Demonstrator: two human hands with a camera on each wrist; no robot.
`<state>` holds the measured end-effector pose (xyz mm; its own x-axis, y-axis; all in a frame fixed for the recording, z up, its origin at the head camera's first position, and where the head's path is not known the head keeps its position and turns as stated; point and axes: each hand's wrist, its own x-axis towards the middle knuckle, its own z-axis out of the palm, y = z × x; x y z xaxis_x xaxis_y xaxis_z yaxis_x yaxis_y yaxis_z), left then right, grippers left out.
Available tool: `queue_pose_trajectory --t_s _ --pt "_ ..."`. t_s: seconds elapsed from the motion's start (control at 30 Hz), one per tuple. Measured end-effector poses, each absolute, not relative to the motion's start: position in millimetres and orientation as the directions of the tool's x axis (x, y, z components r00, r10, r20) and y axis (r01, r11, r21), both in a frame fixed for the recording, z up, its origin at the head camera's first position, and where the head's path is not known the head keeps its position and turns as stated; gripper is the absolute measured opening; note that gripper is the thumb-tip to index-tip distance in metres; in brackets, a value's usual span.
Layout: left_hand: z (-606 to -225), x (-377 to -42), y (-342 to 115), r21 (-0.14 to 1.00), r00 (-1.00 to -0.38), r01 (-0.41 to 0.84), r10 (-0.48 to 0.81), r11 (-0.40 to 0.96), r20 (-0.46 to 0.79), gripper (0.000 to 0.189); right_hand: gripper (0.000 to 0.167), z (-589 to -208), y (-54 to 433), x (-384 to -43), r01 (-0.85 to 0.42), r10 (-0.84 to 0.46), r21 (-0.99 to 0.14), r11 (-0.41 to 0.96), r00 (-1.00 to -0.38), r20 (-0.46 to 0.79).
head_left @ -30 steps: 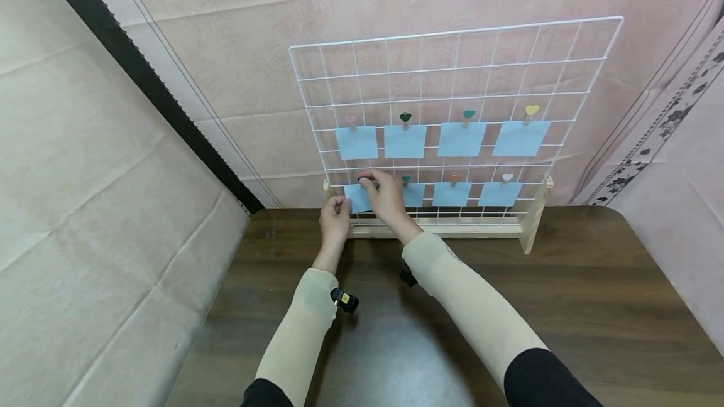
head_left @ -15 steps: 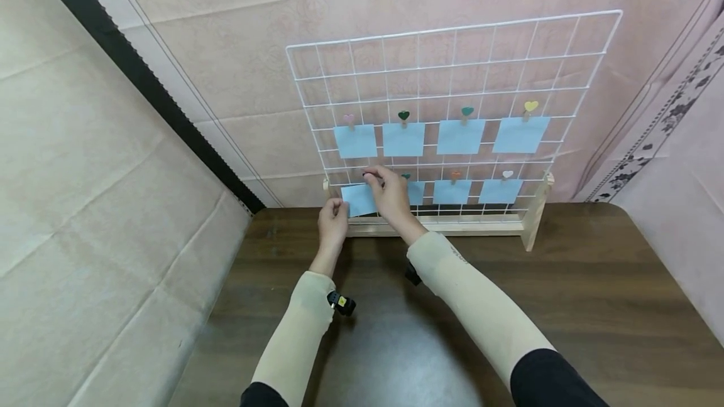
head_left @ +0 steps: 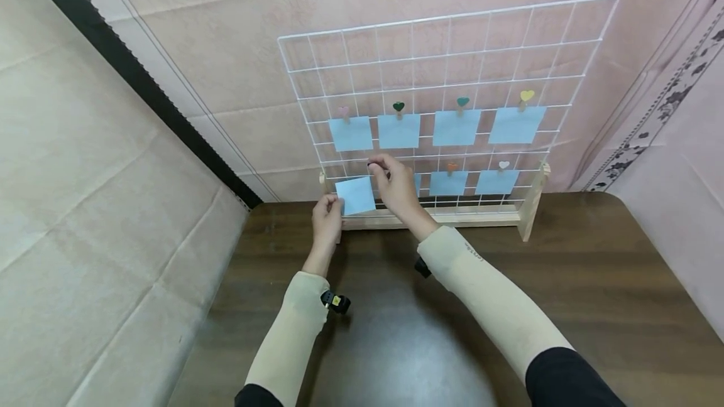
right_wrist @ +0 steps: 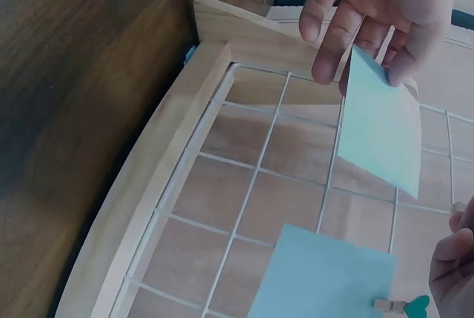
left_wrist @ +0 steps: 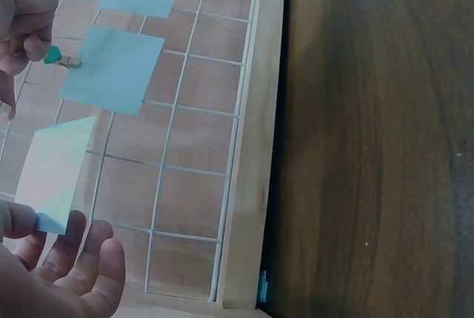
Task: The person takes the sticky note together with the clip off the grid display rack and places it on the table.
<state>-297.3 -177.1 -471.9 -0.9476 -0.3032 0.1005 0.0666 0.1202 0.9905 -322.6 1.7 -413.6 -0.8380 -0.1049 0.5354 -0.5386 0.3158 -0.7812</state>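
Note:
My left hand (head_left: 327, 222) pinches a light blue paper card (head_left: 356, 196) by its lower left corner, between thumb and fingertips. In the left wrist view the card (left_wrist: 55, 170) stands tilted, apart from the white wire grid (left_wrist: 174, 103). Just up and right of it, my right hand (head_left: 398, 190) pinches a small wooden clothespin (right_wrist: 458, 207), mostly hidden by the fingers; a dark bit shows at the fingertips in the head view. Beside the loose card, another blue card (left_wrist: 115, 70) hangs from a green heart clothespin (left_wrist: 61, 58), partly behind my right hand in the head view.
A wooden stand (head_left: 528, 206) holds the grid upright at the back of the brown wooden table (head_left: 384, 306). Several blue cards hang in two rows from heart clothespins, such as the yellow one (head_left: 526, 96). Pale cloth (head_left: 226, 68) covers the wall behind.
The card at the lower left has come off the grid and tilted in my left hand. My right hand has drawn right, away from it, with the clothespin. The head view has shifted slightly.

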Motion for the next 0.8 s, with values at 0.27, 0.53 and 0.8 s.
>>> queue_pose_trajectory --t_s 0.27,0.53,0.8 --pt "-466 -292 -180 0.985 -0.948 0.102 -0.286 0.136 0.138 0.016 0.029 -411 14 -314 -0.555 -0.113 -0.77 0.315 -0.827 0.55" --pt "-468 -281 -180 0.974 -0.947 0.134 -0.266 0.183 0.18 0.02 0.032 -420 34 -304 -0.54 -0.104 -0.783 0.307 -0.837 0.537" --pt "-468 -275 -174 0.962 -0.944 0.172 -0.243 0.214 0.223 0.02 0.031 -432 60 -301 -0.472 -0.055 -0.845 0.251 -0.878 0.475"
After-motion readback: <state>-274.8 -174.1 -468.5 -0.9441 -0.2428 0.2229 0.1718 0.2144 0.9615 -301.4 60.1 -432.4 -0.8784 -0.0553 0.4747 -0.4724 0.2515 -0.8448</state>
